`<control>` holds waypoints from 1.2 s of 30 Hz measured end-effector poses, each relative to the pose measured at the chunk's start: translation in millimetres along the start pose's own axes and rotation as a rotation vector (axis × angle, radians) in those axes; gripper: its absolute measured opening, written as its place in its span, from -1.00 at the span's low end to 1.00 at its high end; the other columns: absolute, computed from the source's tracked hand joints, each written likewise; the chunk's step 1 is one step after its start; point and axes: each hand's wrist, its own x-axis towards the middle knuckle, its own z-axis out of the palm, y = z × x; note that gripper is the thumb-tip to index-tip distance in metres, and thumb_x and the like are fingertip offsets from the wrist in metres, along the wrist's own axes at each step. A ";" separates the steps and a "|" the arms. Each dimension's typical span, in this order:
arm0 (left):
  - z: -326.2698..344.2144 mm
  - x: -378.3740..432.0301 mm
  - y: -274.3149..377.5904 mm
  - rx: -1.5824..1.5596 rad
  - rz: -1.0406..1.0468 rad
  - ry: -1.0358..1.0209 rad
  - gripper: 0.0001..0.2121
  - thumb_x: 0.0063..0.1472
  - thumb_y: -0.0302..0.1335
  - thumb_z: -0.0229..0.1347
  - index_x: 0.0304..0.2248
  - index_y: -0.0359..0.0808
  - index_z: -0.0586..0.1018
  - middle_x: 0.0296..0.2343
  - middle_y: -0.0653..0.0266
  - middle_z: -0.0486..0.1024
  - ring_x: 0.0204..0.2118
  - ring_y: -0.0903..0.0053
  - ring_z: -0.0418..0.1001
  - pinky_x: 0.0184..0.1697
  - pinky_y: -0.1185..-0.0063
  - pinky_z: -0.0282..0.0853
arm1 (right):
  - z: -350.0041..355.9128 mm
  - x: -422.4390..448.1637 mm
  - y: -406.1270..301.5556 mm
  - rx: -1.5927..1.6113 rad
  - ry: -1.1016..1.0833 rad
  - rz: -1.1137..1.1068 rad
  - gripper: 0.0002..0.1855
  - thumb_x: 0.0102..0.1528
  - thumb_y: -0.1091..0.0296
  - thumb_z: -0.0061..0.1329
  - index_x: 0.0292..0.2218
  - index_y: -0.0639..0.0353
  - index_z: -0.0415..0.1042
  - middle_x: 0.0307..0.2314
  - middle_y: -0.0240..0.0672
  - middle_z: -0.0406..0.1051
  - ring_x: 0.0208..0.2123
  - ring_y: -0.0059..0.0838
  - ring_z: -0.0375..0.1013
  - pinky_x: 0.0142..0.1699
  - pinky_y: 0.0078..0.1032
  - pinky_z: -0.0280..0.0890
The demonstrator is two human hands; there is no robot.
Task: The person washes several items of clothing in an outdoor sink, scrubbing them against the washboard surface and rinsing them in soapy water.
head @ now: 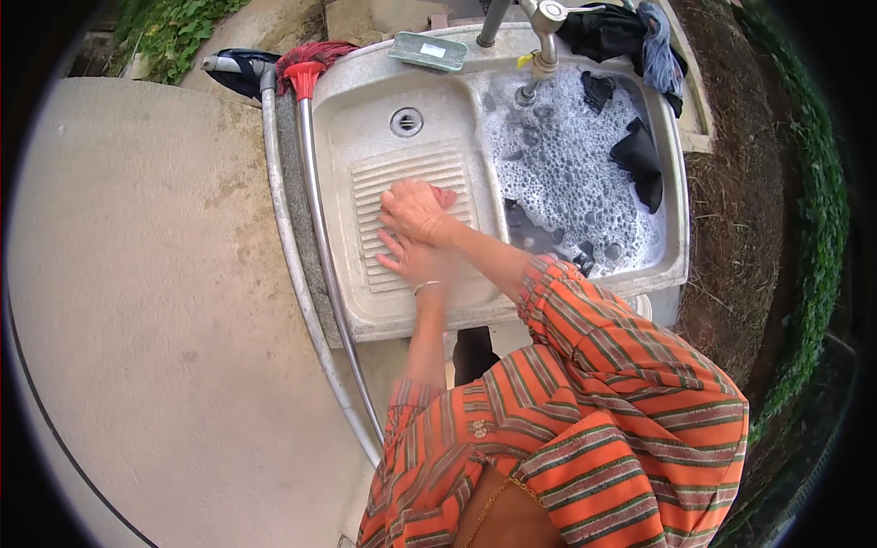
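Note:
My left hand [405, 259], with a thin bracelet at the wrist, is over the ribbed washboard [411, 164] of the left basin. Its fingers are spread and point left; no object shows in them. My right hand [415, 211] lies just beyond it, fingers bent, over the same ribs. A pinkish-red patch shows at its far right edge; whether it is part of the hand or a held thing is unclear. In the right basin, dark cloth [638, 164] lies partly sunk in foamy water [562, 178].
A metal tap [546, 31] stands over the foamy basin. A green scrubbing brush [428, 51] rests on the back rim. Wet clothes [610, 34] hang at the back right corner. Along the left side lean a metal mop handle [322, 205] and a pale pipe [288, 240].

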 end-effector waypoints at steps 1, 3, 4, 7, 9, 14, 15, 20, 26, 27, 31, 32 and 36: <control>7.1 -0.1 -7.9 -0.014 -0.008 0.049 -0.33 0.04 -0.13 -0.06 0.08 -0.29 0.06 0.09 0.09 -0.05 0.16 0.08 -0.22 0.08 0.06 -0.43 | -8.9 -16.4 -6.4 0.101 -0.048 0.054 -0.69 -0.09 0.05 -0.08 -0.49 0.13 0.34 -0.57 -0.29 0.31 -0.46 -0.23 0.34 -0.41 -0.36 0.25; 11.7 4.2 -9.7 0.117 0.024 0.121 -0.38 0.01 -0.16 -0.02 0.04 -0.22 0.14 0.08 0.15 -0.02 0.14 0.09 -0.17 0.05 0.04 -0.35 | -37.2 -44.9 -9.2 0.249 -0.113 0.069 -0.68 -0.09 0.06 -0.07 -0.48 0.16 0.34 -0.57 -0.26 0.32 -0.48 -0.20 0.35 -0.40 -0.34 0.26; 9.2 3.9 -9.6 0.078 0.060 0.077 -0.40 0.03 -0.14 -0.05 0.04 -0.21 0.14 0.09 0.21 -0.04 0.16 0.08 -0.21 0.03 -0.01 -0.36 | -51.3 -57.2 -5.8 0.411 -0.184 0.094 -0.68 -0.09 0.08 -0.07 -0.48 0.19 0.34 -0.58 -0.24 0.34 -0.49 -0.17 0.36 -0.39 -0.32 0.26; -14.4 -0.3 22.5 0.100 0.120 -0.022 -0.48 0.04 -0.20 -0.02 -0.03 -0.23 0.22 0.02 0.18 0.13 0.12 0.11 -0.05 0.02 0.08 -0.12 | -88.4 -77.2 15.8 0.465 -0.055 0.347 -0.67 -0.07 0.07 -0.08 -0.52 0.20 0.33 -0.64 -0.15 0.36 -0.58 -0.27 0.41 -0.45 -0.34 0.28; -6.0 1.4 28.1 -0.391 0.397 -0.036 -0.43 -0.12 -0.38 0.18 -0.07 -0.24 0.28 -0.18 0.16 0.35 -0.08 0.27 0.28 -0.11 0.37 0.20 | -116.9 -77.2 37.3 0.747 0.062 0.793 -0.67 -0.04 0.08 -0.05 -0.54 0.22 0.34 -0.64 -0.20 0.39 -0.60 -0.37 0.40 -0.47 -0.46 0.27; -23.7 48.2 118.6 -0.675 0.504 0.132 -0.36 -0.18 -0.38 0.24 -0.06 -0.31 0.28 -0.34 0.10 0.40 -0.29 0.25 0.37 -0.24 0.47 0.30 | -142.5 -97.7 147.1 1.538 0.577 1.073 -0.76 0.00 0.24 -0.01 -0.46 0.26 0.35 -0.54 -0.31 0.41 -0.53 -0.57 0.40 -0.40 -0.59 0.32; -15.1 62.8 130.9 -0.630 0.525 0.169 -0.40 -0.16 -0.38 0.22 -0.07 -0.32 0.30 -0.33 0.11 0.40 -0.26 0.26 0.36 -0.22 0.49 0.30 | -142.7 -100.7 162.2 1.535 0.625 1.031 -0.76 0.00 0.25 -0.01 -0.43 0.27 0.34 -0.53 -0.31 0.41 -0.52 -0.58 0.39 -0.37 -0.58 0.33; 15.0 96.6 158.8 -0.193 0.760 0.062 -0.61 -0.05 -0.44 0.06 -0.16 -0.31 0.39 -0.20 0.09 0.33 -0.08 0.19 0.21 -0.05 0.38 0.12 | -121.5 -107.9 193.2 1.322 0.592 0.849 -0.51 -0.22 0.57 0.03 -0.16 0.28 0.29 -0.31 -0.32 0.36 -0.27 -0.52 0.35 -0.13 -0.61 0.24; 50.2 100.0 156.4 0.280 0.826 -0.072 -0.69 0.09 -0.36 -0.12 -0.17 -0.22 0.44 -0.09 0.05 0.28 0.01 0.18 0.14 0.08 0.27 -0.05 | -98.4 -97.8 176.5 0.548 0.305 0.804 -0.56 -0.14 0.33 -0.04 -0.17 0.19 0.30 -0.33 -0.07 0.37 -0.28 -0.18 0.37 -0.17 -0.42 0.23; 39.6 99.8 166.8 0.277 0.835 -0.078 -0.69 0.09 -0.36 -0.12 -0.17 -0.22 0.44 -0.09 0.05 0.28 0.01 0.18 0.14 0.08 0.27 -0.05 | -98.8 -98.2 179.3 0.593 0.249 0.836 -0.59 -0.14 0.33 -0.05 -0.18 0.17 0.31 -0.34 -0.07 0.37 -0.28 -0.19 0.37 -0.17 -0.41 0.23; 44.2 111.4 173.4 0.136 0.626 -0.561 -0.66 0.09 -0.27 -0.16 -0.21 -0.23 0.49 -0.21 0.05 0.41 -0.16 0.21 0.36 0.00 0.32 0.11 | -43.7 -102.7 207.9 0.470 0.216 0.933 -0.61 -0.08 0.27 -0.07 -0.18 0.18 0.33 -0.37 0.00 0.38 -0.32 -0.16 0.39 -0.19 -0.37 0.26; 51.7 112.8 170.9 0.142 0.540 -0.595 -0.66 0.09 -0.26 -0.16 -0.23 -0.23 0.50 -0.21 0.06 0.41 -0.15 0.21 0.36 -0.03 0.34 0.14 | -39.2 -100.1 211.3 0.441 0.246 0.946 -0.61 -0.08 0.26 -0.07 -0.18 0.18 0.32 -0.38 0.01 0.38 -0.32 -0.16 0.39 -0.20 -0.36 0.27; 60.4 87.2 172.8 -0.491 0.264 -0.329 -0.68 0.10 -0.31 -0.09 -0.21 -0.32 0.46 -0.17 0.04 0.38 -0.11 0.23 0.33 -0.07 0.41 0.19 | -80.5 -78.1 209.4 0.179 -0.456 0.803 -0.59 -0.06 0.26 -0.13 -0.12 0.07 0.29 -0.37 -0.07 0.38 -0.28 -0.07 0.34 -0.24 -0.34 0.27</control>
